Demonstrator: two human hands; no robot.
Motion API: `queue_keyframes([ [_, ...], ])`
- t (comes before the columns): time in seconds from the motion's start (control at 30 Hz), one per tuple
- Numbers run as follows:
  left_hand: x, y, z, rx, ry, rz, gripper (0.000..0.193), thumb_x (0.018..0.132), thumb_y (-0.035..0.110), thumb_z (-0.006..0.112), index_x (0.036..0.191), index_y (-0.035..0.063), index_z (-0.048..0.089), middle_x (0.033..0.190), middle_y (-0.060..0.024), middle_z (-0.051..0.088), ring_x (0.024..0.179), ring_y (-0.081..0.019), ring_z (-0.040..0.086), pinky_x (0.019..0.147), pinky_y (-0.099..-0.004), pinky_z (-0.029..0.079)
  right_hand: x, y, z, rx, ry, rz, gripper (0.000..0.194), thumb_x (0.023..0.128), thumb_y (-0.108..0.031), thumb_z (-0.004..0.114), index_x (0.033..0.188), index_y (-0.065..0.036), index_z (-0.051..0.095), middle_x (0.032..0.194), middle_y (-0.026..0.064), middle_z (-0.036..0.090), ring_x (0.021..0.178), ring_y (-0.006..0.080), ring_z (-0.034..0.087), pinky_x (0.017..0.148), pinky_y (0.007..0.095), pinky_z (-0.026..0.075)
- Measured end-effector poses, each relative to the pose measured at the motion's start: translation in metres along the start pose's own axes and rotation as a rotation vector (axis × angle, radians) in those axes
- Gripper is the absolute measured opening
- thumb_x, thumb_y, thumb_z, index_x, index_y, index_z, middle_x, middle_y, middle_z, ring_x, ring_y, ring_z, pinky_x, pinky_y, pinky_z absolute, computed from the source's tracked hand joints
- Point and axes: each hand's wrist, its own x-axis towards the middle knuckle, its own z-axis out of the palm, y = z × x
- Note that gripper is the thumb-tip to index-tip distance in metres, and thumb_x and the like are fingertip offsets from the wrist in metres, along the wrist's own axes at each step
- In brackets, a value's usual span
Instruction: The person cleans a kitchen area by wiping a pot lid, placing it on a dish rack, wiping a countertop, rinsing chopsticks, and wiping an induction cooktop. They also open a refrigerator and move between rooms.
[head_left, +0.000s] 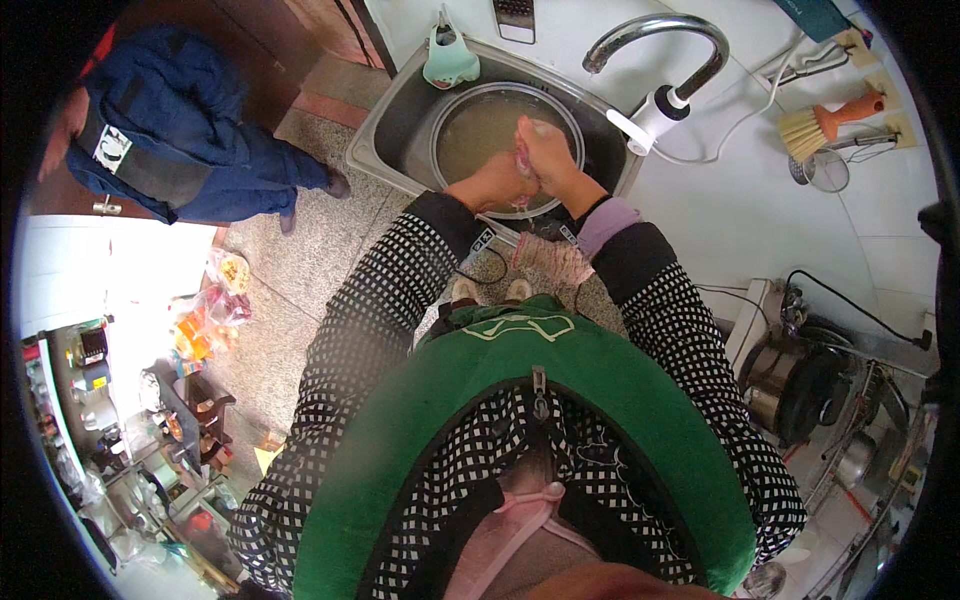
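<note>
My left hand (496, 184) and my right hand (553, 156) are pressed together over a round metal basin (442, 124) of cloudy water. Both are closed around a wet, pinkish piece that looks like raw meat (523, 159). Most of it is hidden by my fingers, and a bit shows below my left hand. The basin sits inside a stainless steel sink (397, 135). To the upper right, a chrome gooseneck faucet (660, 28) with a white base arches beside the sink.
A mint-green sink caddy (451, 66) hangs on the sink's far left rim. On the right wall hang an orange-handled brush (829, 124) and a small strainer (829, 171). Another person (187, 142) in blue stands at the left. Plastic bags (214, 307) lie on the floor.
</note>
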Motion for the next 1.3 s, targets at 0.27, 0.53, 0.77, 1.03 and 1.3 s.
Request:
queue_keyframes([
  [0.27, 0.005, -0.011, 0.014, 0.544, 0.391, 0.161, 0.042, 0.075, 0.019, 0.061, 0.112, 0.0028, 0.050, 0.088, -0.0230, 0.062, 0.082, -0.0408, 0.059, 0.067, -0.0463, 0.047, 0.062, 0.057, -0.010, -0.433, 0.511, -0.041, 0.039, 0.092, -0.033, 0.043, 0.085, 0.001, 0.060, 0.081, 0.0158, 0.061, 0.071, 0.0272, 0.056, 0.063, 0.0375, 0.042],
  [0.53, -0.014, -0.021, -0.020, 0.432, 0.475, 0.176, 0.024, 0.076, 0.016, 0.059, 0.096, 0.0020, 0.058, 0.075, -0.0192, 0.062, 0.070, -0.0343, 0.062, 0.062, -0.0433, 0.047, -0.009, -0.004, 0.001, -0.069, -0.102, -0.036, 0.045, 0.090, -0.036, 0.042, 0.113, 0.001, 0.054, 0.110, 0.0203, 0.057, 0.105, 0.0386, 0.053, 0.089, 0.0447, 0.041],
  [0.77, -0.058, 0.020, -0.044, -0.690, -0.061, 0.021, 0.012, 0.078, 0.010, 0.063, 0.089, 0.0045, 0.063, 0.063, 0.0022, 0.054, 0.051, -0.0078, 0.048, 0.044, -0.0240, 0.034, -0.074, -0.066, 0.010, -1.587, -0.239, -1.258, 0.055, 0.078, -0.024, 0.058, 0.129, -0.018, 0.040, 0.133, 0.0129, 0.039, 0.118, 0.0298, 0.043, 0.092, 0.0438, 0.038],
  [1.03, -0.058, 0.037, -0.050, -0.363, -0.281, 0.012, 0.008, 0.074, 0.011, 0.066, 0.077, 0.0083, 0.060, 0.060, 0.0037, 0.049, 0.049, -0.0049, 0.042, 0.042, -0.0210, 0.029, -0.064, -0.061, 0.019, -1.535, -0.313, -1.072, 0.040, 0.078, -0.018, 0.053, 0.116, -0.010, 0.047, 0.093, 0.0107, 0.053, 0.088, 0.0296, 0.056, 0.067, 0.0378, 0.049],
  [1.3, -0.021, 0.011, -0.028, 0.764, 0.202, 0.179, 0.024, 0.069, 0.024, 0.063, 0.080, 0.0030, 0.060, 0.071, -0.0188, 0.062, 0.065, -0.0349, 0.061, 0.062, -0.0417, 0.049, -0.043, -0.031, 0.019, -1.600, -0.146, -0.875, 0.015, 0.075, -0.010, 0.053, 0.085, 0.000, 0.048, 0.072, 0.0188, 0.060, 0.066, 0.0356, 0.062, 0.058, 0.0431, 0.050],
])
